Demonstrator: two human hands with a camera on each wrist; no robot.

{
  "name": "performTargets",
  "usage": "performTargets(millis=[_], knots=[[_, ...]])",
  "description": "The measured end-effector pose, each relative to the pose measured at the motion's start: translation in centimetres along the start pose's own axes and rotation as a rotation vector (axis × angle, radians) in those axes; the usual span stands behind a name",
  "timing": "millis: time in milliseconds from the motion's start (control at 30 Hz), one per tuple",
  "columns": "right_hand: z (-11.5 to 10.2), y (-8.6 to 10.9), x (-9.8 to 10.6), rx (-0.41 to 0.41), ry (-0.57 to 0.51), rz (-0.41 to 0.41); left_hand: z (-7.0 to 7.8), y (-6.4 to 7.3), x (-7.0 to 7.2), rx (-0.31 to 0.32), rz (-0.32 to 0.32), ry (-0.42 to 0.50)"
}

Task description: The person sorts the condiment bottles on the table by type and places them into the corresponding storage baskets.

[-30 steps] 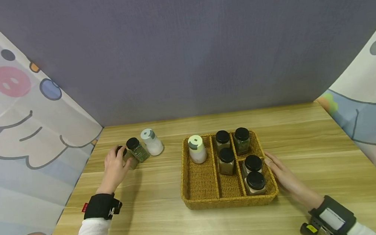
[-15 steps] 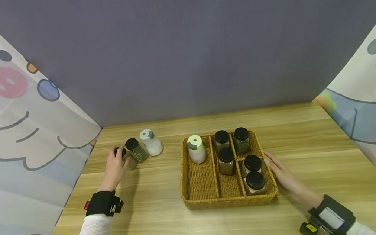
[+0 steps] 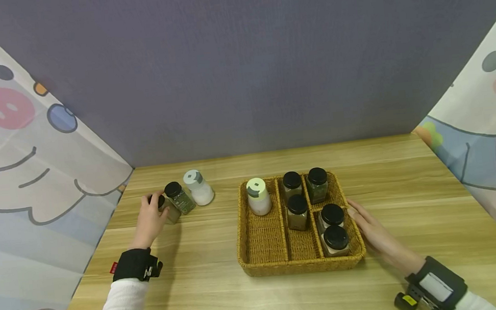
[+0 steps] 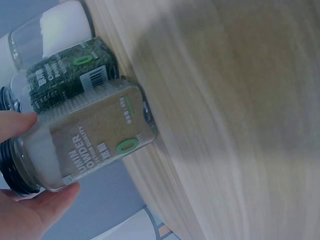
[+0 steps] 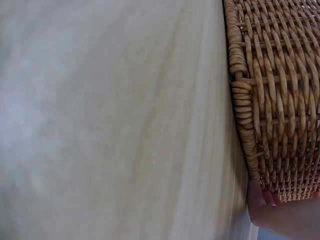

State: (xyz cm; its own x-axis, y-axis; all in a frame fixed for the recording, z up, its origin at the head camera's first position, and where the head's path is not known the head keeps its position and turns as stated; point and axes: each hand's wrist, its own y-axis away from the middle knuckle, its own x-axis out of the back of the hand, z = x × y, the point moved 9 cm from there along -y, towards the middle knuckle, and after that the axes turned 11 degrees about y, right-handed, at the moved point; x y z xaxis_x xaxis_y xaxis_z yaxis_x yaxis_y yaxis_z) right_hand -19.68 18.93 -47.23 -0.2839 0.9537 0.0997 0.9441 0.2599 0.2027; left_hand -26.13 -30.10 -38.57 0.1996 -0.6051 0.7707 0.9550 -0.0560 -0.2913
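My left hand (image 3: 148,223) pinches a cumin powder jar (image 4: 100,140) near its black lid, thumb on one side and fingers on the other. The square jar stands on the table at the far left. Right beside it is a jar of green dried herbs (image 3: 183,202), then a white-capped shaker (image 3: 201,191) with white contents. My right hand (image 3: 376,232) rests against the right wall of a divided wicker basket (image 3: 302,267), fingers extended along the outside. In the right wrist view, fingertips touch the woven side (image 5: 280,100) low by the table.
In the basket, a shaker with a pale-yellow cap (image 3: 259,201) stands in the left compartment. Two black-lidded jars (image 3: 297,214) share the middle one. A green herb jar (image 3: 318,188) is at the back right, with two more jars (image 3: 336,241) in front. A grey wall (image 3: 267,74) rises behind the table.
My left fingers have drawn in around the top of the cumin jar, where they were more spread before. The right hand and basket keep their places.
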Motion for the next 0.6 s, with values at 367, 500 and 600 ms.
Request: performTargets(millis=[367,500,600], knots=[[-0.17,0.01,0.08,0.007,0.033,0.001,-0.45,-0.33,0.58,0.075,-0.061,-0.024],[-0.24,0.11,0.12,0.000,0.056,0.010,-0.29,-0.29,0.67,0.069,-0.071,-0.028],[-0.23,0.09,0.11,-0.002,0.055,0.015,-0.30,-0.18,0.78,0.074,-0.073,-0.025]])
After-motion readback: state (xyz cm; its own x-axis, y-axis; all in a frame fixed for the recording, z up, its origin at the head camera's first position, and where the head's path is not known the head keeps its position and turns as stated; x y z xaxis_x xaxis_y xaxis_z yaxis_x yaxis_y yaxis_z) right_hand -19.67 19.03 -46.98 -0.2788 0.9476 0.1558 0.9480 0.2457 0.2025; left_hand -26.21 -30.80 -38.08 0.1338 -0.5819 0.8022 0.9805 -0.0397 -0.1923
